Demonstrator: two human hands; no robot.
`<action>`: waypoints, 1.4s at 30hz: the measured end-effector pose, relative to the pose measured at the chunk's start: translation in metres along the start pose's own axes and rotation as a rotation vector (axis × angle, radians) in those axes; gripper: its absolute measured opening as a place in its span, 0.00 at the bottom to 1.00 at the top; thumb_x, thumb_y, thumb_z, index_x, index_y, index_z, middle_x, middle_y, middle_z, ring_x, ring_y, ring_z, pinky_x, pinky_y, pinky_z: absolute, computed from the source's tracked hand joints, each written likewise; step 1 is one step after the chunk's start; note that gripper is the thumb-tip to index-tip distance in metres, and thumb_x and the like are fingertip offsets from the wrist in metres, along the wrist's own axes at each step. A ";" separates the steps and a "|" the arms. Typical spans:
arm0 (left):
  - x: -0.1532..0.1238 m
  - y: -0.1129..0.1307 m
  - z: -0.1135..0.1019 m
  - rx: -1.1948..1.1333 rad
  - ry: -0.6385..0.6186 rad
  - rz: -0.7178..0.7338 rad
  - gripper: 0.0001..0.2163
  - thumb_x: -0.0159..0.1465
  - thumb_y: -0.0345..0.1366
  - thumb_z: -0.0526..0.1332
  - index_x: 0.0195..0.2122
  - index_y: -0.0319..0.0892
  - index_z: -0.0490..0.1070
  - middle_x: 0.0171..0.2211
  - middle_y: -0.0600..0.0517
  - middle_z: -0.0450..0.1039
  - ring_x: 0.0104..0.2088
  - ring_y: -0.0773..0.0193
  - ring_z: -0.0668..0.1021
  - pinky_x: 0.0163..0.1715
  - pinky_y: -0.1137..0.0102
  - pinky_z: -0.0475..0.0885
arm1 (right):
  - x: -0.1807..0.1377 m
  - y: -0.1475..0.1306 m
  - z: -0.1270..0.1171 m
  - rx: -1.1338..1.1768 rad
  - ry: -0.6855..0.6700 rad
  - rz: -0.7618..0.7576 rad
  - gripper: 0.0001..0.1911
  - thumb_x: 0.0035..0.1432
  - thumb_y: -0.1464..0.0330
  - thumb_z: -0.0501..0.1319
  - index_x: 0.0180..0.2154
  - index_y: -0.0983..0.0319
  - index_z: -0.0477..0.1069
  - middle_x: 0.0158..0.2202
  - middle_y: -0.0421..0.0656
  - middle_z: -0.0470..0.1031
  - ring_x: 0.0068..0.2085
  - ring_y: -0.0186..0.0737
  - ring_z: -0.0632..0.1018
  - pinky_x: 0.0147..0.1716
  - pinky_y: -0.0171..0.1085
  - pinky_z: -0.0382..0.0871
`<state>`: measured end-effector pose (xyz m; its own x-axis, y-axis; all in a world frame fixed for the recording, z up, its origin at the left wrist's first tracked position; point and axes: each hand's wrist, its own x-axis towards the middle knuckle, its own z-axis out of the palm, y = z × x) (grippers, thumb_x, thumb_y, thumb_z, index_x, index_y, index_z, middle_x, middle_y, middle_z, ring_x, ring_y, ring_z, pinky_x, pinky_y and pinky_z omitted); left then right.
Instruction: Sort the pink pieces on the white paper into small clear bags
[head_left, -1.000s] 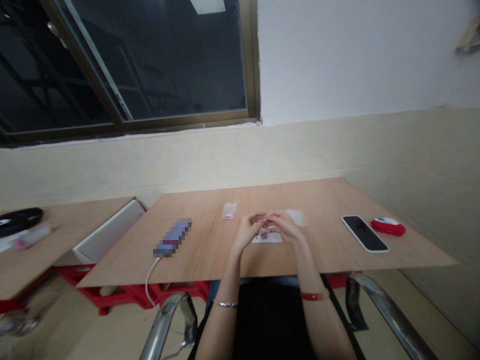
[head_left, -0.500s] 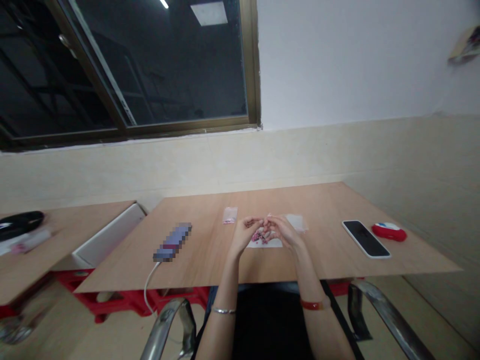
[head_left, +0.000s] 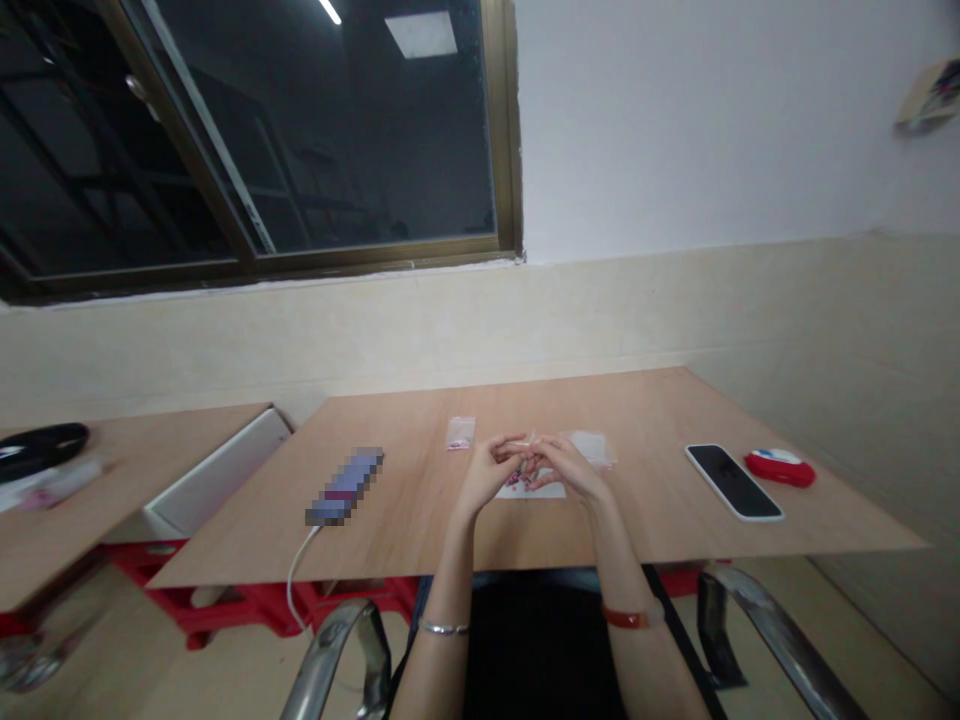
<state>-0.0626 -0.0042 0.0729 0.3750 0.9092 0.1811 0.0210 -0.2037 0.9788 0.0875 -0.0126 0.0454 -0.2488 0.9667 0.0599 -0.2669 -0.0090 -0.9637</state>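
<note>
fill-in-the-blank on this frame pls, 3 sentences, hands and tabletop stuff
1. The left hand and right hand meet fingertip to fingertip above a white ____ scattered with small pink pieces.
2. The black phone lies face up just to the left of a ____ case.
3. A white cable runs off the table's ____ edge.

Missing words: sheet; red; near

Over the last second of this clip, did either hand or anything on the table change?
Hardly. The left hand and right hand stay together, fingertips meeting over the white sheet with its small pink pieces; nothing visibly picked up or let go. The small bag, black phone and red case lie where they were; only the camera view shifted slightly.
</note>
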 end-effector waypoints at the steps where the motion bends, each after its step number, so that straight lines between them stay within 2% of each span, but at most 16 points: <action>1: 0.000 0.001 0.001 0.007 0.003 -0.002 0.18 0.51 0.34 0.65 0.43 0.34 0.71 0.34 0.44 0.77 0.28 0.65 0.76 0.22 0.75 0.67 | 0.000 0.000 0.000 -0.006 0.005 -0.001 0.14 0.50 0.59 0.57 0.29 0.64 0.70 0.22 0.43 0.73 0.26 0.37 0.77 0.24 0.35 0.72; 9: 0.003 -0.002 0.004 0.020 0.020 0.000 0.19 0.52 0.35 0.63 0.44 0.32 0.70 0.25 0.48 0.75 0.18 0.71 0.71 0.18 0.76 0.64 | -0.002 -0.001 0.003 -0.043 0.022 -0.013 0.13 0.52 0.60 0.56 0.29 0.65 0.69 0.23 0.43 0.74 0.26 0.37 0.77 0.24 0.35 0.73; 16: 0.003 -0.008 0.004 0.014 0.022 0.039 0.20 0.53 0.37 0.64 0.44 0.31 0.69 0.19 0.52 0.71 0.17 0.71 0.70 0.18 0.76 0.63 | -0.001 -0.001 0.007 -0.133 0.074 0.016 0.15 0.52 0.58 0.57 0.28 0.64 0.68 0.22 0.42 0.72 0.24 0.34 0.75 0.22 0.34 0.73; 24: 0.002 -0.004 0.000 -0.053 0.033 -0.005 0.17 0.52 0.39 0.64 0.40 0.32 0.71 0.18 0.54 0.70 0.17 0.71 0.69 0.18 0.76 0.62 | -0.003 -0.005 0.006 -0.088 0.021 0.009 0.17 0.52 0.56 0.58 0.31 0.64 0.68 0.22 0.41 0.73 0.24 0.35 0.76 0.23 0.33 0.73; 30: 0.000 0.001 -0.001 -0.079 0.046 -0.022 0.17 0.51 0.37 0.65 0.41 0.34 0.69 0.15 0.57 0.66 0.15 0.73 0.67 0.17 0.78 0.60 | -0.005 -0.007 0.006 -0.088 0.047 0.004 0.14 0.52 0.59 0.57 0.26 0.64 0.68 0.21 0.41 0.72 0.23 0.35 0.76 0.22 0.33 0.72; 35: 0.001 -0.006 -0.003 -0.148 0.024 -0.019 0.19 0.49 0.35 0.66 0.41 0.36 0.65 0.21 0.54 0.73 0.17 0.72 0.70 0.19 0.77 0.63 | -0.005 -0.007 0.006 -0.096 0.021 -0.031 0.14 0.53 0.59 0.56 0.27 0.64 0.68 0.22 0.41 0.72 0.23 0.34 0.75 0.21 0.32 0.71; 37: 0.002 -0.008 -0.004 -0.146 0.031 -0.007 0.18 0.49 0.35 0.66 0.39 0.36 0.64 0.22 0.53 0.73 0.17 0.71 0.71 0.19 0.76 0.64 | -0.005 -0.006 0.007 -0.108 0.024 -0.033 0.15 0.52 0.57 0.58 0.28 0.64 0.68 0.22 0.40 0.71 0.23 0.33 0.75 0.21 0.31 0.71; 42: 0.003 -0.010 -0.001 -0.063 0.073 0.033 0.13 0.50 0.37 0.66 0.32 0.36 0.65 0.16 0.57 0.68 0.15 0.72 0.68 0.16 0.77 0.61 | -0.003 -0.003 0.012 -0.175 0.055 -0.012 0.18 0.51 0.54 0.60 0.28 0.64 0.67 0.21 0.41 0.72 0.23 0.32 0.74 0.19 0.30 0.70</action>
<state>-0.0628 0.0015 0.0636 0.3057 0.9270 0.2171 -0.0490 -0.2124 0.9759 0.0785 -0.0185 0.0516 -0.1938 0.9791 0.0616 -0.1027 0.0422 -0.9938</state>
